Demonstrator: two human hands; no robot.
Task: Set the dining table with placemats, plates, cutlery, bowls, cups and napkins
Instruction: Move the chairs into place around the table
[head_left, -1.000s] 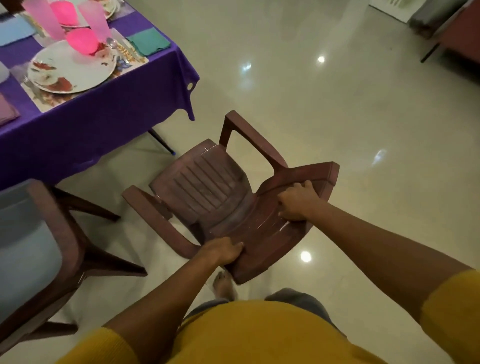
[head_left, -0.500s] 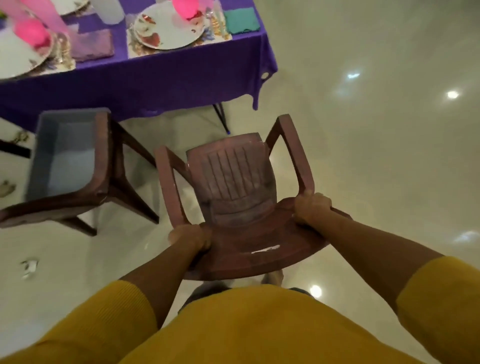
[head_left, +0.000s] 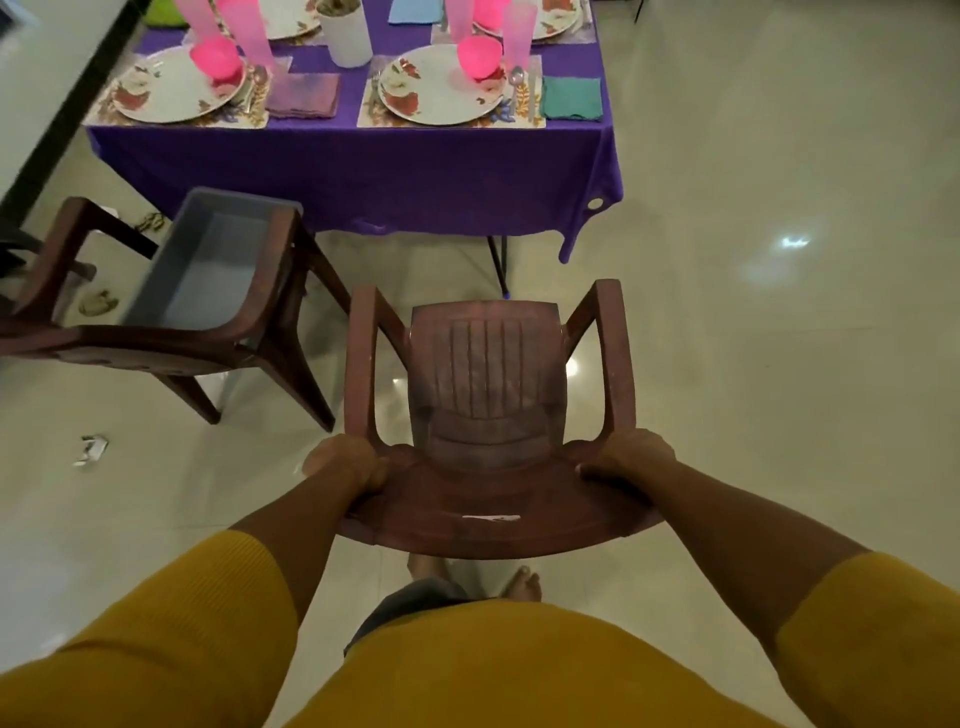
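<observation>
Purple-clothed table (head_left: 363, 171), floral placemats (head_left: 535, 122), plates (head_left: 441, 101), teal napkin (head_left: 571, 97)

Chair (head_left: 488, 395) now squared up, seat front facing the purple bench (head_left: 358, 171), where a second ago it sat turned at an angle. Left hand (head_left: 347, 462) and right hand (head_left: 631, 460) now gripping the two ends of the backrest, right one shifted outward from the middle of the backrest top. Both place settings on the near side now fully in sight: left plate (head_left: 176, 93), right plate (head_left: 441, 85). Second chair (head_left: 171, 317) now wholly in view at left.
</observation>
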